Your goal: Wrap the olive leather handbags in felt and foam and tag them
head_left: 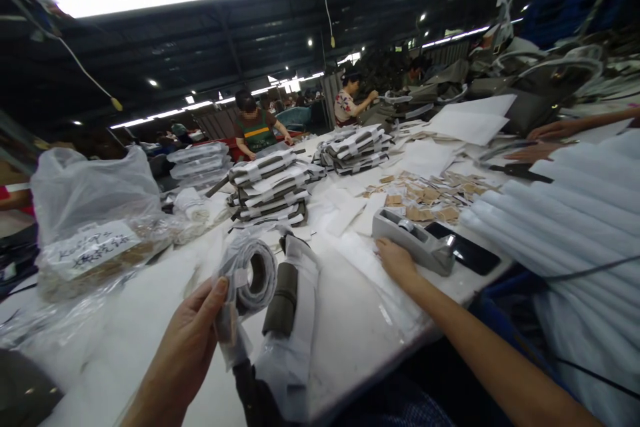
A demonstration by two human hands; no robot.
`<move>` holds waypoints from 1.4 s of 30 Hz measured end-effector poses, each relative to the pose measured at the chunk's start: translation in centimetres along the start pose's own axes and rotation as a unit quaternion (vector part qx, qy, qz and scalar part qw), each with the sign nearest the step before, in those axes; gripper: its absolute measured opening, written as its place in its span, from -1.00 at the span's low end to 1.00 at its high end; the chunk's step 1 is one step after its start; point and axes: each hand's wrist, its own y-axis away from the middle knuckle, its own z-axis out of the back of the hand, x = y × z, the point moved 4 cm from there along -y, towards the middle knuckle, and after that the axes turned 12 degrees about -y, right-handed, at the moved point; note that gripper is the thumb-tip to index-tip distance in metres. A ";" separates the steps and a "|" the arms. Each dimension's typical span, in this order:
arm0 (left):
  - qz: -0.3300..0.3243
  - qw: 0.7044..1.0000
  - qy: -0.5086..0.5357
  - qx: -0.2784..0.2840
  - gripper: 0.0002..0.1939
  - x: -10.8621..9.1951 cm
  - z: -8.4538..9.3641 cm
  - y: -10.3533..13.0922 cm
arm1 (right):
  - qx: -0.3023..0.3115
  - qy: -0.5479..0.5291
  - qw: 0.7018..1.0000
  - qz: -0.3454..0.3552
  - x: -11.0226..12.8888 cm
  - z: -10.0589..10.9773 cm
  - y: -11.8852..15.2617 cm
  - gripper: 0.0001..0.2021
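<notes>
My left hand is closed on a rolled strap wrapped in white foam and clear plastic, its thumb pressing the near side. From the roll a dark strap end hangs down. Just to its right, a dark green folded bag lies partly covered by white wrapping on the table. Against the near side of a grey tape dispenser is my right hand. Its fingers are bunched and partly hidden, so I cannot tell whether they grip the dispenser or the white sheets beside it.
A black phone lies beyond the dispenser. Behind are brown tags and stacks of wrapped bundles. A plastic bag stands left; foam sheets bulge at right. Another person's hands reach in from the right; two people work farther back.
</notes>
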 end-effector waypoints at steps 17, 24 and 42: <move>-0.043 0.998 0.016 0.045 -0.59 0.2 -0.9 -0.5 | 0.145 0.106 0.984 -0.014 2.2 1.6 -4.3 -0.67; -0.044 0.997 0.020 0.064 -0.60 0.4 -1.3 -0.8 | 0.074 0.098 0.992 0.000 1.8 2.5 -3.3 -0.69; -0.064 0.996 0.034 0.056 -0.62 0.3 -1.2 -0.6 | 0.129 -0.039 0.964 0.229 8.1 -1.6 5.3 -0.74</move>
